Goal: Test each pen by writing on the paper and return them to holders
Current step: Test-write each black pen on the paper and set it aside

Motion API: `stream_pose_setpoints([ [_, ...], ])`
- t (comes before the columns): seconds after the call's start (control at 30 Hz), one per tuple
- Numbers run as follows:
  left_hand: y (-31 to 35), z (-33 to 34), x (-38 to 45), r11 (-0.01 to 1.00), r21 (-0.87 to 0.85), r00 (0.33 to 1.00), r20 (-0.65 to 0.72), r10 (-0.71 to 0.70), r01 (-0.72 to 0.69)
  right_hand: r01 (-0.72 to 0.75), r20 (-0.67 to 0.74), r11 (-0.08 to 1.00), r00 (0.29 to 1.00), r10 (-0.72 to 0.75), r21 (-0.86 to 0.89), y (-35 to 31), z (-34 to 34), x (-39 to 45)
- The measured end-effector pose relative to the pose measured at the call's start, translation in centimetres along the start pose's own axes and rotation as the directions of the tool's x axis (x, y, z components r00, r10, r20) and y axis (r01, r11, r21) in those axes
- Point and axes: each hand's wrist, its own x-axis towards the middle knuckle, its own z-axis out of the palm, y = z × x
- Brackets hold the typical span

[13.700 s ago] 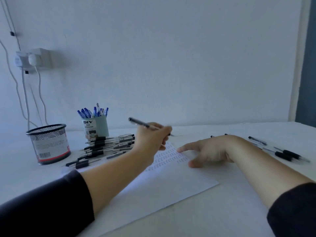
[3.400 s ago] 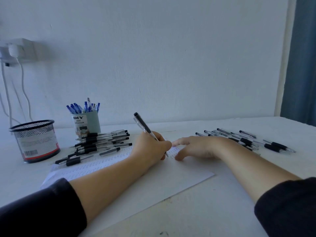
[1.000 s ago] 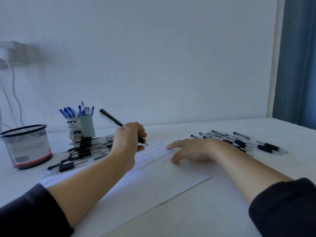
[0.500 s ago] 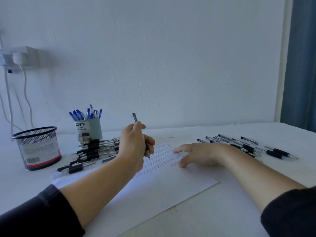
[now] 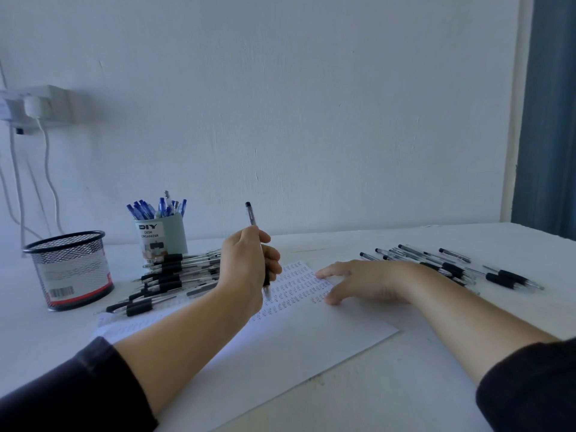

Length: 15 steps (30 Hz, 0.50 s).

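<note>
Left hand has its grip curled round a black-grip pen, held near upright, tip down just above the paper, cap end toward the wall. Right hand lies flat on the paper, fingers relaxed. Stacked pens sit left by the teal holder and mesh holder; loose pens lie right on the tabletop.

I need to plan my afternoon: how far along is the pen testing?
Partway, it seems. Done: rows of scribbles cover the far part of the paper, and blue pens stand in the teal holder. In hand: the left hand grips a black pen above the sheet while the right hand rests on it. Left: two groups of loose pens; which are tested is unclear.
</note>
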Motion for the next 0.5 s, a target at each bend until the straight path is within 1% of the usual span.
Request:
stream_pose_setpoints([
  [0.1,-0.4,0.0,0.2,0.997,0.071,0.999,-0.041,0.025,-0.022,-0.001,-0.050,0.999,0.999,0.003,0.035,0.2,0.1,0.0],
  [0.17,-0.4,-0.1,0.3,0.995,0.085,0.998,-0.047,0.051,-0.047,0.023,-0.103,0.999,0.995,-0.020,0.033,0.2,0.2,0.1],
  [0.27,-0.4,-0.1,0.4,0.996,0.045,0.996,-0.047,0.073,-0.071,0.122,-0.239,0.992,0.964,-0.114,0.016,-0.3,0.3,0.4],
  [0.37,-0.4,0.0,0.2,0.995,-0.002,0.994,-0.052,0.097,-0.097,0.258,-0.370,0.964,0.903,-0.217,0.066,-1.6,0.7,0.3],
  [0.43,-0.3,0.2,-0.1,0.994,-0.064,0.995,-0.045,0.091,-0.093,0.338,-0.414,0.936,0.870,-0.268,0.103,-2.4,1.2,0.4],
  [0.5,-0.2,0.4,-0.3,0.991,-0.122,0.998,-0.034,0.057,-0.061,0.384,-0.422,0.917,0.852,-0.310,0.102,-2.9,1.6,0.5],
])
